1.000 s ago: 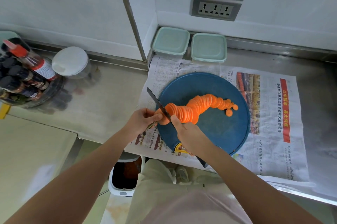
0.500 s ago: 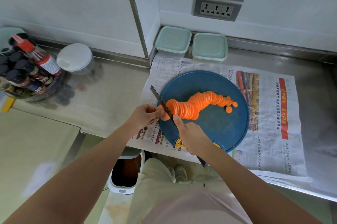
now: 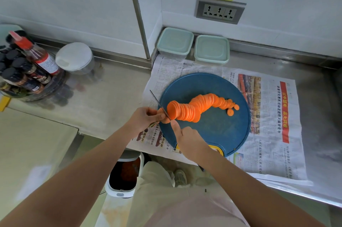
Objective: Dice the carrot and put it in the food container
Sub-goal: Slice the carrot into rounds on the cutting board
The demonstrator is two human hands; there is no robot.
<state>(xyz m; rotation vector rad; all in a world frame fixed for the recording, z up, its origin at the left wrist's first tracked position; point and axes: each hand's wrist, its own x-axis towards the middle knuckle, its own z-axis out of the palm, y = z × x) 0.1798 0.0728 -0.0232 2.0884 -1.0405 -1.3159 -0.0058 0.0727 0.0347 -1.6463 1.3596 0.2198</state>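
Two grips: both work at the left edge of the cutting board (image 3: 212, 134), one steadying and one cutting.
Left grip (image 3: 146, 117): fingers curled round the carrot stub (image 3: 164, 118), pinching it so it cannot roll under the blade; fingertips sit just beside the cutting edge.
Right grip (image 3: 187, 138): clenched on the handle of the knife (image 3: 160, 104), one finger laid forward toward the blade, probably to guide it; the handle itself is mostly hidden.
Knife: blade tilted, its tip out past the board's rim, its edge between the stub and the last cut round.
Carrot: nearly all of it lies as slices (image 3: 196, 108), leaning on one another in a curved row across the board; a few small rounds (image 3: 230, 112) lie loose at the far end.
Food containers (image 3: 174, 43): a pair, side by side against the wall beyond the board, apart from the carrot; both seem to have lids on.
Newspaper (image 3: 268, 152): spread under the board on the tabletop (image 3: 111, 88), likely to catch scraps and juice.
Stage: slicing into rounds is close to finished; the rounds are not diced yet, and nothing is in a container.
Risk: the stub is short, so the left fingers have little room from the blade.
Elsewhere: spice bottles (image 3: 24, 71) and a white-lidded jar (image 3: 74, 56) stand well to the left; a bin (image 3: 125, 173) sits on the floor below.
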